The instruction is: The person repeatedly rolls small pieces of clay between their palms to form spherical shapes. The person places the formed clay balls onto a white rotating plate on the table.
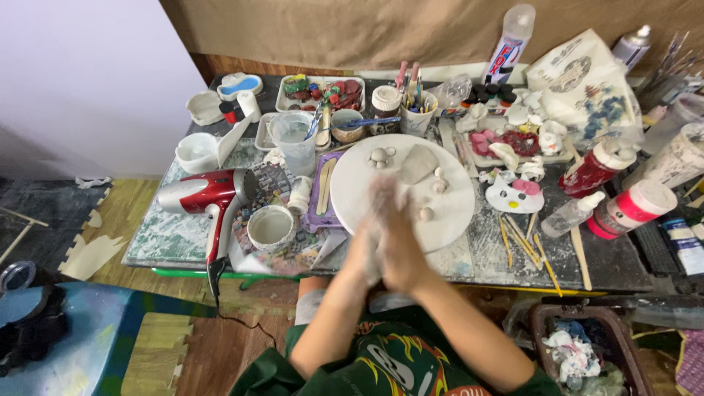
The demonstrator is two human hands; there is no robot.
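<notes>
Though blurred, hands together over disc.

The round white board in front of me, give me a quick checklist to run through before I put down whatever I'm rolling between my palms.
1. Free spot on the round white board: ok, its right and near parts are bare.
2. Small clay pieces kept clear of that spot: ok, they sit near the far edge and middle.
3. Piece between the left hand and right hand: cannot tell, the palms are pressed together and blurred.
4. Cup of water upright: ok, it stands left of the board.
5. Red hair dryer out of the way: ok, it lies at the table's left end.
</notes>
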